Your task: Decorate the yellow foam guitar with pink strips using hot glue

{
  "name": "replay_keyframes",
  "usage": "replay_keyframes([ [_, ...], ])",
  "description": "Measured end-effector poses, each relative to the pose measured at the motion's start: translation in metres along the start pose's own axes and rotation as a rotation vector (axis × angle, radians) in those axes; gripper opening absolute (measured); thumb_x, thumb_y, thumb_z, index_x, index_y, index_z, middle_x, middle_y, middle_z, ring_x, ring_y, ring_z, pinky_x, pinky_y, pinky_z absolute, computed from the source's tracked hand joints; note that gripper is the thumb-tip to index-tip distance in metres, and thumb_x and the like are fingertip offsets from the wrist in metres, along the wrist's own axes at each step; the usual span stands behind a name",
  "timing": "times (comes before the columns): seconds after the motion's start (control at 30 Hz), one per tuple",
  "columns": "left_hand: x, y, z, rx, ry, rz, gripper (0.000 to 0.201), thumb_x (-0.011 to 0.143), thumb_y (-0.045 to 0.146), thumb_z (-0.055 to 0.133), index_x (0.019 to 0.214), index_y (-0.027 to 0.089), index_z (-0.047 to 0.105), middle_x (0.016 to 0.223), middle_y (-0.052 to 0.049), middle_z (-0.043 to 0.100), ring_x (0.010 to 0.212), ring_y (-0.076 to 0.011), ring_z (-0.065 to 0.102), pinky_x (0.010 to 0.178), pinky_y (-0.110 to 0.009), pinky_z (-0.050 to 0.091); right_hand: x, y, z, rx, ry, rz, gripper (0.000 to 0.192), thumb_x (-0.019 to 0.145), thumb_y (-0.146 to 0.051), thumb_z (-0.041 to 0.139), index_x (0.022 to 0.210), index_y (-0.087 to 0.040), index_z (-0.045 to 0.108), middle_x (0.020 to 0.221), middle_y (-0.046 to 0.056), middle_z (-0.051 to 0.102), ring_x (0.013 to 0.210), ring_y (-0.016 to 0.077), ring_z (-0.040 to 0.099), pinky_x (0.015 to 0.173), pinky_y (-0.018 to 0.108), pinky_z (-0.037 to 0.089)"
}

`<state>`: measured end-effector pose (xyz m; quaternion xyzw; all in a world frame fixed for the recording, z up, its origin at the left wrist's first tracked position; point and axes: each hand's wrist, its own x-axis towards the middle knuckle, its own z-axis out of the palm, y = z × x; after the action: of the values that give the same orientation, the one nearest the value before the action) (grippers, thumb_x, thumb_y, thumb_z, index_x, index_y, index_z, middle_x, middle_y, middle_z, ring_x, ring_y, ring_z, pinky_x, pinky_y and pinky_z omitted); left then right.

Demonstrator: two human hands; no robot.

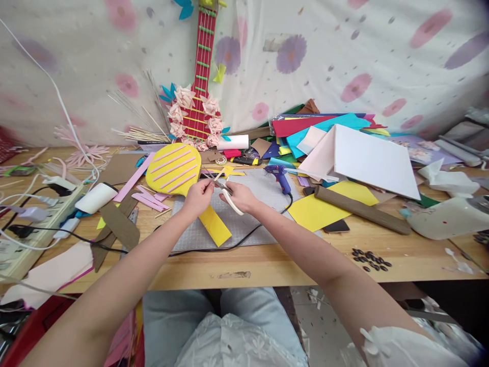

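No legible text, label, brand, number or sign is showing anywhere in view, neither on the foam sheets [324, 127] lying beyond the right hand [241, 197] nor on the power strip [26, 224] sitting well off to the side of the left hand [197, 196].

The scissors [228, 195] are partly covered by the right hand [241, 197], and what the left hand [198, 196] pinches is too small to tell. The toy guitar [199, 76] runs past the top edge. The dark bits [371, 259] on the table [267, 262] stay unidentifiable.
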<state>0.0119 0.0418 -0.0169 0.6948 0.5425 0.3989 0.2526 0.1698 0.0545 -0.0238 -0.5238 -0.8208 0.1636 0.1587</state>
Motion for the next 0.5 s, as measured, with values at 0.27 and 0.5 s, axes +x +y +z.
replay_keyframes([
  [0.27,-0.001,0.013,-0.004,0.110,0.027,-0.052,0.022,0.081,0.025,0.039,0.068,0.015,0.054,0.056,0.001,0.047,0.052,-0.0115,0.040,0.052,-0.024,0.030,-0.001,-0.005,0.001,-0.108,-0.023,0.095,0.037,0.078,-0.049,0.044,0.086,-0.018,0.062,0.085,0.007,0.068,0.075,0.0174,0.059,0.060,0.025,0.032],
  [0.5,-0.002,0.014,-0.008,0.183,0.018,0.021,0.022,0.081,0.029,0.040,0.065,0.017,0.049,0.053,0.002,0.042,0.052,-0.0117,0.039,0.052,-0.024,0.028,-0.006,0.001,-0.004,-0.168,0.010,0.078,0.036,0.079,-0.049,0.043,0.083,-0.019,0.062,0.084,0.007,0.069,0.075,0.0178,0.059,0.058,0.026,0.030],
])
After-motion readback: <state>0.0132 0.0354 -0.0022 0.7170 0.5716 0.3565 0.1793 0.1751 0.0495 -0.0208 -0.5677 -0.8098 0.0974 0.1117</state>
